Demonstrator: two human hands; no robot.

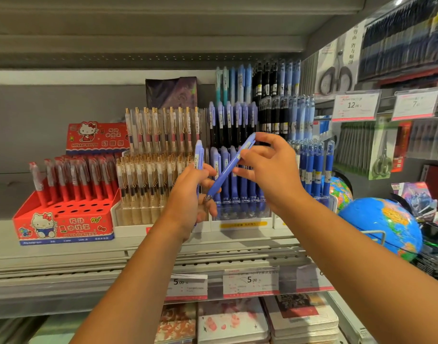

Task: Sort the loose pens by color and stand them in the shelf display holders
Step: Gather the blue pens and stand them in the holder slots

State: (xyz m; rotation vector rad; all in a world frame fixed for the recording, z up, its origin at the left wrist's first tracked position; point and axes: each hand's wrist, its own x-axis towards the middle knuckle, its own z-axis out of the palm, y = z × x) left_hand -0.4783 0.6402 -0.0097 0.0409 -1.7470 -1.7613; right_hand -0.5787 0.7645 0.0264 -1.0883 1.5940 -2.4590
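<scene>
My left hand (192, 194) grips a periwinkle pen (199, 155) that stands upright, clip end up. My right hand (270, 167) pinches a second periwinkle pen (229, 168) near its upper end; this pen slants down to the left, its tip close to my left fingers. Both hands hover in front of the clear tiered holder of periwinkle pens (234, 125). Left of it stands a holder of clear gold-clip pens (160, 145), and further left a red Hello Kitty box (64, 224) with red pens and several bare holes. Darker blue pens (315, 167) stand to the right.
Black and light blue pens (277, 95) fill the upper rows. A blue globe (379, 224) sits at the right of the shelf, with packaged scissors (383, 150) hanging above it. Price tags (250, 281) line the shelf edge, and notebooks (238, 321) lie below.
</scene>
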